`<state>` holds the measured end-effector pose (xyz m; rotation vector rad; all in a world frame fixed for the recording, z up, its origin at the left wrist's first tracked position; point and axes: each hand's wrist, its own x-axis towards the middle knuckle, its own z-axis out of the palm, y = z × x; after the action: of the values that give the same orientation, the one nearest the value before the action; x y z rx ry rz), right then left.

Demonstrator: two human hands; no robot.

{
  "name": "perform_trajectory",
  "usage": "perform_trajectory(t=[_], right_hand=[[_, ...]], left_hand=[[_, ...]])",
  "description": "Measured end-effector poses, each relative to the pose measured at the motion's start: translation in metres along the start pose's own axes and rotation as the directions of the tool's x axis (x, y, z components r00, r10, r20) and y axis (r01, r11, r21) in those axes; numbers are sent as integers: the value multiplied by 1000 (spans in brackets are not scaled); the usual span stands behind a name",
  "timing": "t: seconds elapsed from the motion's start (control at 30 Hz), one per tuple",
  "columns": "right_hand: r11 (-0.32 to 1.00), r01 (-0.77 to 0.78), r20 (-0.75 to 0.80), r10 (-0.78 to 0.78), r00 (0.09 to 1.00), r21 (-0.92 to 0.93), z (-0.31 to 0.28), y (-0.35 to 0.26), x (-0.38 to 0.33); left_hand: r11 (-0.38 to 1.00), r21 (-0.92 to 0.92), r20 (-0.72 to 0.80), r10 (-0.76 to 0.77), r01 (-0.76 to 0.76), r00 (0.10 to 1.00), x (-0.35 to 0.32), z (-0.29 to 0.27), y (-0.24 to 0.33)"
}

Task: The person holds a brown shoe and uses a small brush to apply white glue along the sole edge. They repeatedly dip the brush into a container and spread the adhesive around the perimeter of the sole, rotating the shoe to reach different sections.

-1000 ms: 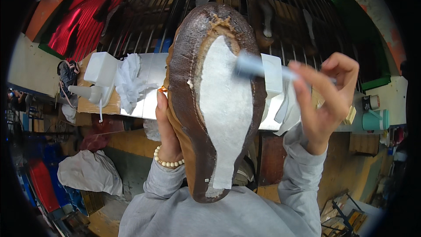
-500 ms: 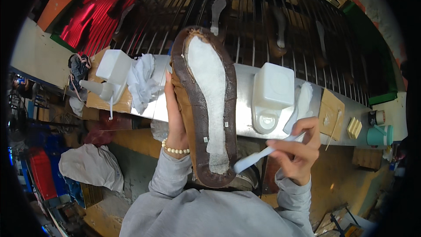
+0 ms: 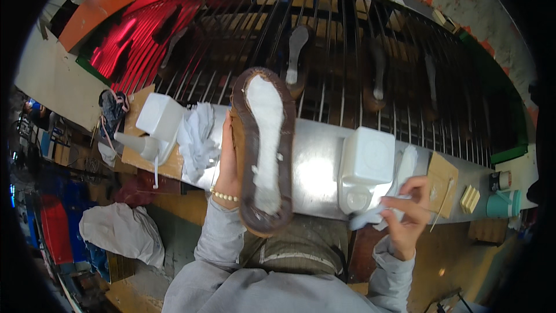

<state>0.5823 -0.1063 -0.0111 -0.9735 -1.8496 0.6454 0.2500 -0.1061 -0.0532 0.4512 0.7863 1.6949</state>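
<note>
Left to right: we've got a pale crumpled bundle [image 3: 123, 233] low at the left, then a dark bunched cloth [image 3: 112, 111] by the end of the metal bench [image 3: 315, 159]. Next, a piece of cardboard [image 3: 134, 156] with a white cone-shaped nozzle [image 3: 149, 148] and a boxy white container [image 3: 159, 117] on it; crumpled white tissue [image 3: 196, 142] just beside. Then our left hand [image 3: 229, 159], beaded bracelet [image 3: 226, 196] at the wrist, closed on the left side of a brown shoe [image 3: 263, 162]; most of its fingers are hidden behind. Shoe is in front of us, sole facing us, toe pointing away, heel near our lap. A long white patch [image 3: 266, 101] runs down the sole, with small white bits at its edges. Beyond it, a barred rack [image 3: 331, 75] carries more shoes [image 3: 297, 46], red-lit at its left end. Right of the shoe, a second white container [image 3: 369, 153] on the bench. Our right hand [image 3: 410, 211] pinches a pale brush [image 3: 366, 218] between thumb and curled fingers; brush head is well apart from the shoe, close to that container's base, contact can't be told. Further right: folded white tissue [image 3: 406, 165], a cardboard square [image 3: 443, 171] with a thin stick, yellowish blocks [image 3: 469, 199], a teal mug [image 3: 503, 204].
</note>
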Motion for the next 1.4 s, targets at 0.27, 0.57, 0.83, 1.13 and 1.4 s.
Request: perform_trajectory(t=[0.27, 0.57, 0.83, 1.13, 1.4], right_hand=[[988, -152, -376, 151, 914, 27, -39, 29, -16], [979, -205, -397, 188, 898, 0, -44, 34, -7], [969, -244, -352, 223, 909, -18, -38, 54, 7], [937, -348, -404, 316, 859, -7, -43, 71, 15], [959, -283, -364, 264, 893, 0, -28, 64, 26]], left_hand=[[973, -135, -84, -199, 186, 977, 188, -79, 12], [893, -447, -400, -146, -53, 905, 311, -191, 44], [981, -138, -602, -193, 137, 775, 286, -181, 88], [14, -962, 257, -302, 274, 918, 376, -119, 56], [-435, 897, -114, -55, 79, 992, 322, -12, -86]])
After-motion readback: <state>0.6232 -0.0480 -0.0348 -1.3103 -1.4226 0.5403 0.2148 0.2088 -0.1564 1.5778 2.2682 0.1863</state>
